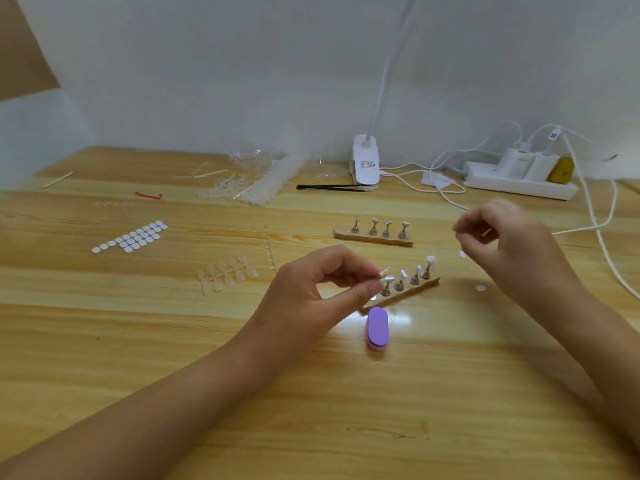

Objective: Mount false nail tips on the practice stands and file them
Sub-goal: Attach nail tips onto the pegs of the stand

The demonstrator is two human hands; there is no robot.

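— Wooden table [138, 341] against a plain wall; what's the step?

— Mounting, I'd judge. The near stand [403, 287] carries tips on its pegs; the far stand [375, 233] is bare.

— The hands?

— The left hand [311, 289] pinches a small gold piece [383, 271] just over the near stand's left end. The right hand [509, 244] is raised to the stand's right, fingertips pinched; on what, I can't tell.

— Advice?

— Seat each tip squarely and press gently. The purple file [377, 327] lies just in front.

a white clip lamp [365, 164], power strip [519, 183] and red strip [149, 195] lie on the wooden table [138, 341].
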